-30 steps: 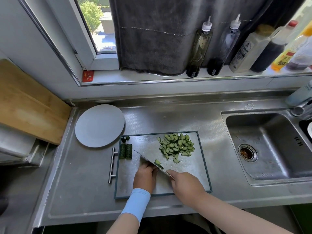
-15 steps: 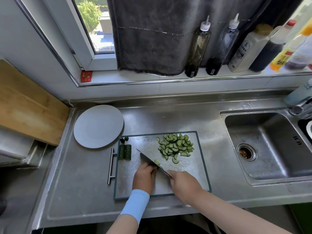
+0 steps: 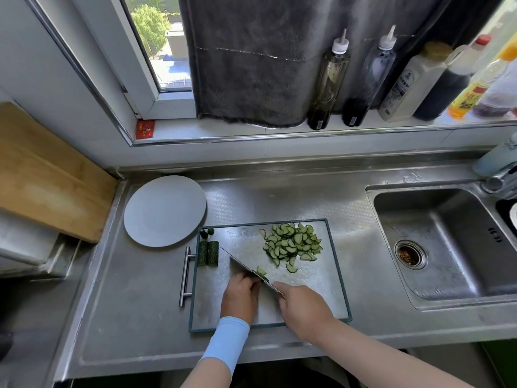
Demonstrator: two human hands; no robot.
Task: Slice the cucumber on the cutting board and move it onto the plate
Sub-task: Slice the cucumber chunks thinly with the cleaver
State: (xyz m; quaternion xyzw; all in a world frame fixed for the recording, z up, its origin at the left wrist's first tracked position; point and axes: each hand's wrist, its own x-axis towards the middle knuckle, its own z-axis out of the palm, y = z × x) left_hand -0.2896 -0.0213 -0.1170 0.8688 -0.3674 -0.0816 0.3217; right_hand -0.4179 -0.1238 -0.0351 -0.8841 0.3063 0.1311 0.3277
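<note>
right hand (image 3: 303, 309): wrapped round the handle of the knife (image 3: 243, 266), blade slanted across the cutting board (image 3: 321, 289).
left hand (image 3: 240, 296): curled against the blade; what is held beneath cannot be told.
sliced cucumber (image 3: 292, 243): heaped at the board's far right.
uncut pieces (image 3: 208, 253): laid at the left edge.
plate (image 3: 165, 210): set just beside the far left corner.
</note>
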